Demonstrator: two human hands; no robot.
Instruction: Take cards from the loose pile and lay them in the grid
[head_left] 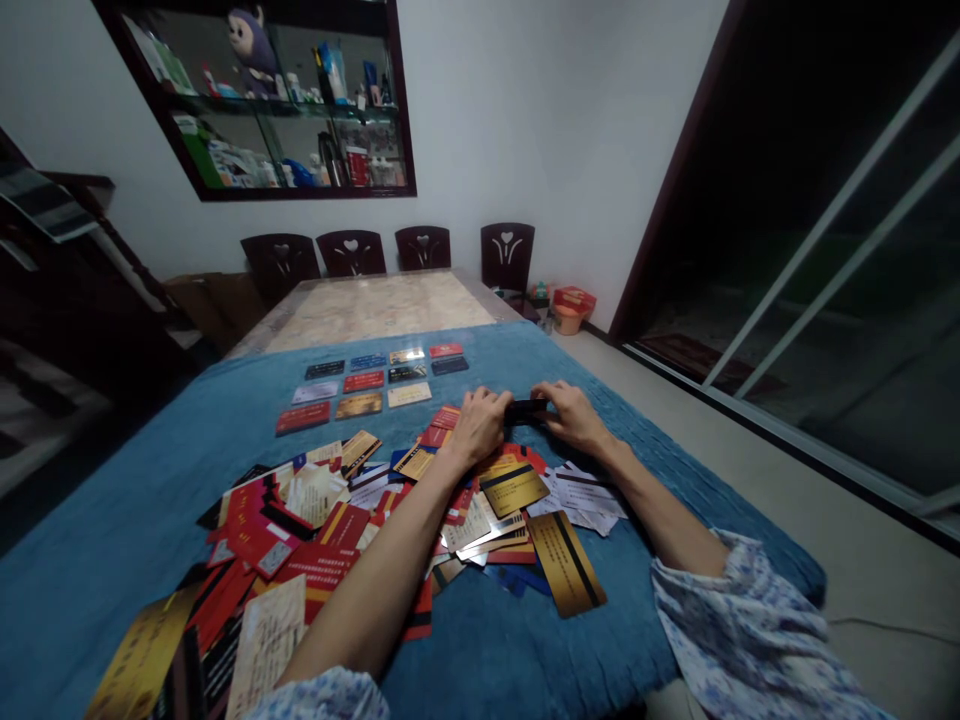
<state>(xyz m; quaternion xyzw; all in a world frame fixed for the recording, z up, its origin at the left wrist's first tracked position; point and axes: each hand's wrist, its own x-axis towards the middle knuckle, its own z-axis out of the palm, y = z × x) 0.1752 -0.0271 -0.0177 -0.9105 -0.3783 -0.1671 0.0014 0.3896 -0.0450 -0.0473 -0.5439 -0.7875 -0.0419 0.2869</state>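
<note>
Between my two hands is a black card [526,408], held by its ends just above the blue cloth; whether it is one card or a small stack I cannot tell. My left hand [481,428] grips its left end, and the fingers of my right hand [568,412] pinch its right end. Below my wrists spreads a loose heap of mixed cards, with a gold card [568,563] and a red card [259,520] among them. Farther back lie cards in rows, including a white card [409,394] and a dark blue card [450,366] near my left hand.
A blue cloth [600,640] covers the near part of the table, and its far end shows a marble-patterned top [390,300]. Several dark chairs [508,250] stand along the far side. An orange bin [568,318] is on the floor by the wall, left of the glass sliding door [825,280].
</note>
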